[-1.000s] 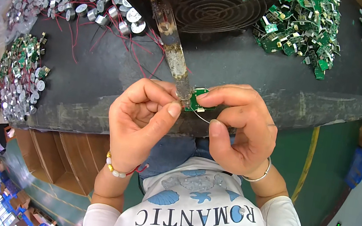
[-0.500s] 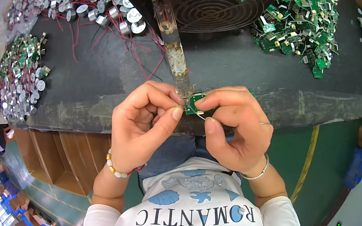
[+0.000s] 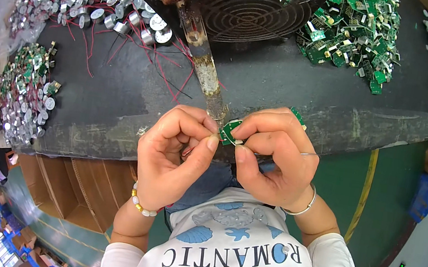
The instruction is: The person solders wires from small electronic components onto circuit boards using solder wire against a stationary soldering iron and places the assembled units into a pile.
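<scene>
A small green circuit board (image 3: 230, 129) sits between my hands at the tip of a fixed soldering iron (image 3: 206, 75) that slants down from a stand. My left hand (image 3: 170, 154) pinches a thin red wire at the board's left edge, and more red wire (image 3: 186, 151) shows in its curled palm. With its forefinger on the board, my right hand (image 3: 281, 159) is closed on a thin silvery solder wire (image 3: 309, 154), whose other end sticks out past the knuckles. Another green board (image 3: 298, 116) lies just beyond the right knuckles.
Small round motors (image 3: 110, 21) with red wires heap at the far left; boards with motors (image 3: 26, 95) pile nearer. More green boards (image 3: 352, 32) heap at the far right. A round fan grille (image 3: 252, 11) stands behind the iron. Cardboard boxes (image 3: 70, 188) are below the table's edge.
Both hands have shifted slightly toward me with the board, which is tilted differently. My right thumb has moved closer to the board, and the other board behind the knuckles shows more.
</scene>
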`<state>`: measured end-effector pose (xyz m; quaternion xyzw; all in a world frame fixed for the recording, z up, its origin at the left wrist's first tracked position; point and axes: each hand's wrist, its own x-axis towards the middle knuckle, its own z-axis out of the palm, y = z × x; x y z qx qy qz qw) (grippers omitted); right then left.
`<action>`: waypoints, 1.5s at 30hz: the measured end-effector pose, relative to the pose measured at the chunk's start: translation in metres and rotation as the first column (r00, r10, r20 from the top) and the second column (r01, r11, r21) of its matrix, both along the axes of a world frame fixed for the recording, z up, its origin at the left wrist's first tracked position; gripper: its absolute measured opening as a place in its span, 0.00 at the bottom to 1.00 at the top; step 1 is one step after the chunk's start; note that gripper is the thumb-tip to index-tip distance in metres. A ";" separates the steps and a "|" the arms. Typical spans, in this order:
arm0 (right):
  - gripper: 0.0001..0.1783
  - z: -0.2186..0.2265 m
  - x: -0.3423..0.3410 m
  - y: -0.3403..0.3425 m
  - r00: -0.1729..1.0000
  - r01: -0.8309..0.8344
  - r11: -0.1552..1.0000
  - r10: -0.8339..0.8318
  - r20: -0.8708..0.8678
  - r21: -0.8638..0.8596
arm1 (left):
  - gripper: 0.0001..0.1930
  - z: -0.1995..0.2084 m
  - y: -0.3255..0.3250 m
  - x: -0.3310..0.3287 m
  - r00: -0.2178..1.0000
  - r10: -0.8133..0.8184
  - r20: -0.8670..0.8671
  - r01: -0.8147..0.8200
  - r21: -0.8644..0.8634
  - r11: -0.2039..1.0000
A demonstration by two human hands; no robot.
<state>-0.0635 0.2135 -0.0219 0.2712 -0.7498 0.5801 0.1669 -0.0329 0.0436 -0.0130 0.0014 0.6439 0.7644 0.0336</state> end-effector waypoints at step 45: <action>0.06 -0.021 0.036 0.049 0.951 0.149 0.989 -0.140 0.275 -0.010 | 0.15 0.009 -0.183 -0.100 0.858 -0.114 -0.500 -0.493 -0.866 0.085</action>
